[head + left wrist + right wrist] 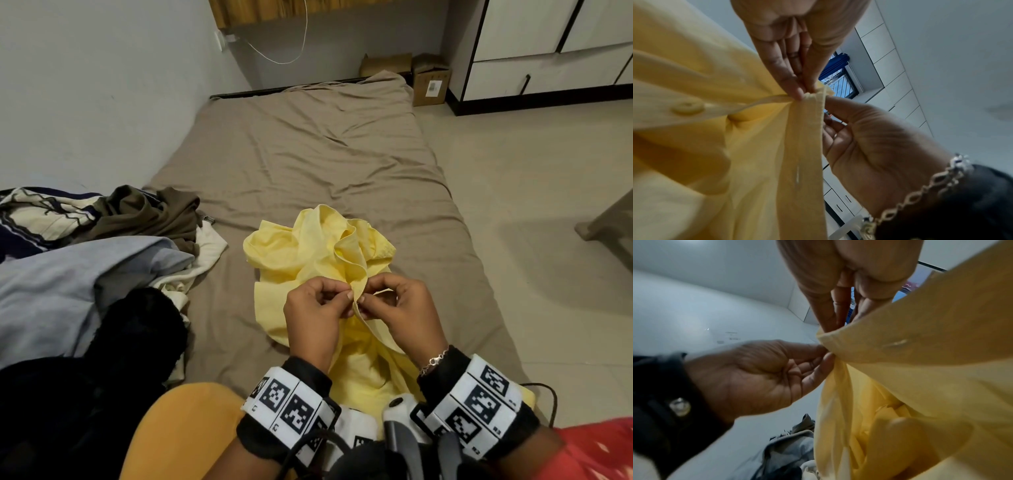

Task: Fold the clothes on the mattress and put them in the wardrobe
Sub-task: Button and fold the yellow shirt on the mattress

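Both hands pinching the yellow shirt's front edge, close together.

Left hand [313, 310] and right hand [399, 308] each grip the shirt [308, 250] between thumb and fingertips; the rest is bunched on the mattress [308, 144], clothes pile [102, 246] to the left, wardrobe [548, 51] far right.

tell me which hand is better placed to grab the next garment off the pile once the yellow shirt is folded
Probably the left hand: the pile lies on its side of the mattress, though both it and the right hand now pinch the yellow shirt.
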Available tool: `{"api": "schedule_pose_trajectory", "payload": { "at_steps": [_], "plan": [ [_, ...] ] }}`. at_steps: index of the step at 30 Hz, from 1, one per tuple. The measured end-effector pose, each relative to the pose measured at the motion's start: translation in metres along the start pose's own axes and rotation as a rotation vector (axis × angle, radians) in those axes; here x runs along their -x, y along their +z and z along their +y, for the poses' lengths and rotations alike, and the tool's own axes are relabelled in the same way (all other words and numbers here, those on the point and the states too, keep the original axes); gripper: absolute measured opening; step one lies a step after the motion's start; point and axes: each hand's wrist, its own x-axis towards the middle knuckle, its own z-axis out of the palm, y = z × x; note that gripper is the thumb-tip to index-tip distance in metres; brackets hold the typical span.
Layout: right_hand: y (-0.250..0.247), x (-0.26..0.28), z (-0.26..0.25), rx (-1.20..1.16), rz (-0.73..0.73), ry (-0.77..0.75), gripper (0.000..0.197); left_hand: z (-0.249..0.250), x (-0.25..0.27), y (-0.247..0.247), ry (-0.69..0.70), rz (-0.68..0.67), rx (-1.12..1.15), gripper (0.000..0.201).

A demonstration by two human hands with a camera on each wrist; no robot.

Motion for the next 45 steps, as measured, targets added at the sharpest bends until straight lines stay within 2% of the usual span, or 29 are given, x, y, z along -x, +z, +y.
{"api": "schedule_pose_trajectory", "payload": {
  "at_steps": [4, 6, 7, 10, 15, 17, 19, 23, 29, 38, 43, 45],
  "plan": [
    [0.003, 0.002, 0.005, 0.268, 0.118, -0.157, 0.012, 0.001, 0.002, 0.001, -0.033, -0.027, 0.107, 0.014],
    [0.003, 0.002, 0.006, 0.329, 0.172, -0.24, 0.003, 0.0, 0.004, 0.002, -0.06, -0.073, 0.156, 0.005],
    [0.004, 0.003, 0.007, 0.355, 0.19, -0.275, 0.009, -0.001, 0.005, 0.003, -0.065, -0.083, 0.152, 0.004],
    [0.007, 0.004, 0.01, 0.418, 0.211, -0.367, 0.023, -0.003, 0.003, 0.004, -0.049, -0.068, 0.088, 0.007],
    [0.007, 0.006, 0.01, 0.412, 0.205, -0.437, 0.017, -0.003, 0.001, 0.006, -0.014, -0.028, 0.031, 0.021],
    [0.007, 0.005, 0.011, 0.373, 0.201, -0.434, 0.019, -0.002, 0.003, 0.007, -0.008, -0.038, 0.036, 0.018],
    [0.006, 0.004, 0.012, 0.338, 0.202, -0.419, 0.012, -0.001, 0.005, 0.008, -0.017, -0.064, 0.067, 0.01],
    [0.004, 0.003, 0.013, 0.226, 0.162, -0.364, 0.009, -0.005, 0.001, 0.007, -0.017, -0.023, 0.056, 0.017],
    [0.006, 0.004, 0.008, -0.032, 0.065, -0.194, 0.029, -0.006, 0.0, 0.008, -0.029, -0.008, 0.035, 0.022],
    [0.002, 0.002, 0.001, -0.083, 0.025, -0.096, 0.01, -0.012, 0.0, 0.008, 0.006, 0.039, -0.006, 0.02],
    [0.002, 0.003, 0.001, 0.028, 0.048, -0.139, 0.026, -0.01, 0.004, 0.009, -0.01, 0.028, 0.048, 0.017],
    [0.003, 0.003, 0.001, 0.003, 0.051, -0.115, 0.028, -0.009, 0.005, 0.01, 0.002, 0.038, 0.032, 0.016]
  ]
}}
